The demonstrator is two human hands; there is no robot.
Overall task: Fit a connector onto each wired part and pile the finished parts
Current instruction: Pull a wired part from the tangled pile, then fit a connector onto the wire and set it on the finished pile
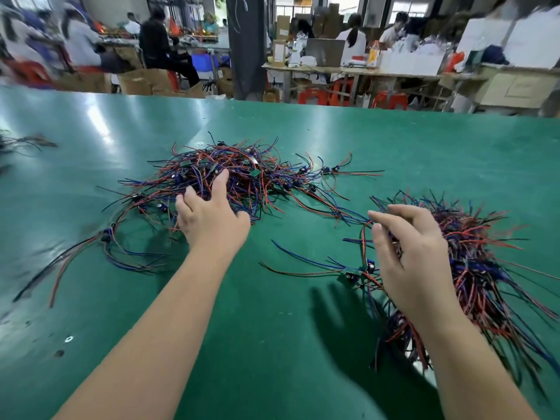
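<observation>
A tangled heap of wired parts [251,174], small green boards with red, blue and black leads, lies in the middle of the green table [424,153]. My left hand [209,216] reaches into its near edge with fingers spread and relaxed, touching the wires. A second, denser pile of wired parts [478,268] lies at the right. My right hand [415,259] hovers over that pile's left side, fingers loosely bent, gripping nothing I can see. One wired part [353,272] lies on the table just left of my right hand.
A few loose wired parts [118,247] trail off at the left of the heap. More wires [24,142] lie at the far left edge. Beyond the table's far edge, people sit at benches with boxes and red stools.
</observation>
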